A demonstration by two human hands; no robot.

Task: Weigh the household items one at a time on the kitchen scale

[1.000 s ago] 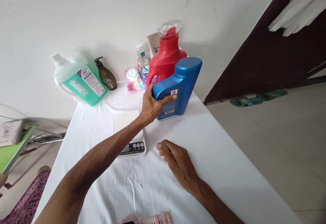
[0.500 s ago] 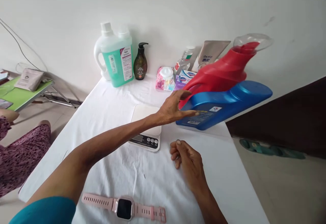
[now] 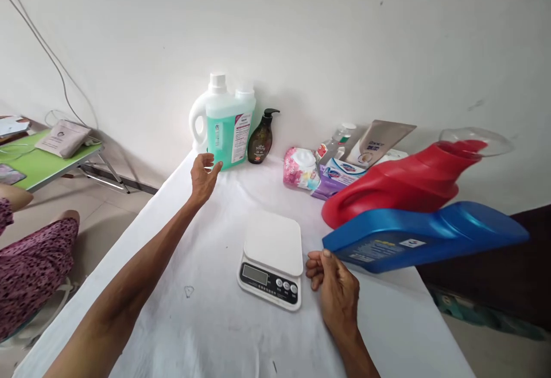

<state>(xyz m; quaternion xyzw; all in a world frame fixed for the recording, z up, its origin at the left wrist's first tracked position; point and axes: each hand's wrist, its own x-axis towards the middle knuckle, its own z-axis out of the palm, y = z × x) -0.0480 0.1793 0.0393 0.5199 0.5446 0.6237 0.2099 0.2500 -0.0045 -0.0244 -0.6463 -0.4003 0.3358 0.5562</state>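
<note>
My left hand [image 3: 204, 172] reaches, fingers spread and empty, toward the green jug [image 3: 227, 130]; my right hand [image 3: 336, 286] rests loosely curled beside the scale [image 3: 272, 257].

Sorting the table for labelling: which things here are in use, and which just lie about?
In use: left hand open, reaching at the green jug; right hand beside the scale.
Lying about: blue bottle, red bottle, pump bottle, wipes pack.

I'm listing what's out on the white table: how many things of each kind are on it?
Jugs and bottles: 5 (green jug, dark pump bottle, clear bottle, red jug, blue jug)
Packs and pouches: 3
Scale: 1
Total: 9
</note>
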